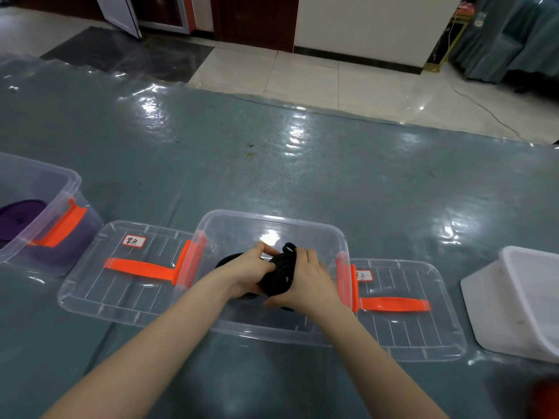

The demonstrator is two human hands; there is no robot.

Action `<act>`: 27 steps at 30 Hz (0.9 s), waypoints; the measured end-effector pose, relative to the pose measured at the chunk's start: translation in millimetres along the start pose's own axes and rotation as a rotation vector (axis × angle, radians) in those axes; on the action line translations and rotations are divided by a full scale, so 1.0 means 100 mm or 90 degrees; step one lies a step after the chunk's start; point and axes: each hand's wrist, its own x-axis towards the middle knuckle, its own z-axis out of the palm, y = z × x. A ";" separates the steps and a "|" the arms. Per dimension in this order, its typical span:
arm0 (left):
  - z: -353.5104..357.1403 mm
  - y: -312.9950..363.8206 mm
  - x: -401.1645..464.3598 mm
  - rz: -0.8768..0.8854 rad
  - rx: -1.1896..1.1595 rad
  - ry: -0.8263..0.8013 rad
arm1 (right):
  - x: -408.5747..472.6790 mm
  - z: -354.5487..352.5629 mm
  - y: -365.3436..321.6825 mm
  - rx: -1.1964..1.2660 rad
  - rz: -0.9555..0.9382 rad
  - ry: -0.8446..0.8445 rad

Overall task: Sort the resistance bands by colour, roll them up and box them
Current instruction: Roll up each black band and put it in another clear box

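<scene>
Black band roll (279,275): clasped between both hands, so the coil stays tight.
Left hand (248,269): curled round roll.
Right hand (305,278): curled round roll.
Clear box (338,237): directly beneath hands, ready for roll.

Both hands (251,272) (305,279) grip a black rolled band (279,272) inside the clear box (272,222).

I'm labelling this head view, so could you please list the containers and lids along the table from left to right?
Box with purple bands → labelled lid → clear box, both hands inside → second lid → white tub.
</scene>
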 end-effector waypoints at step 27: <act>-0.19 -0.37 0.17 0.172 0.861 0.025 | 0.25 0.20 -0.01 -0.235 0.013 -0.139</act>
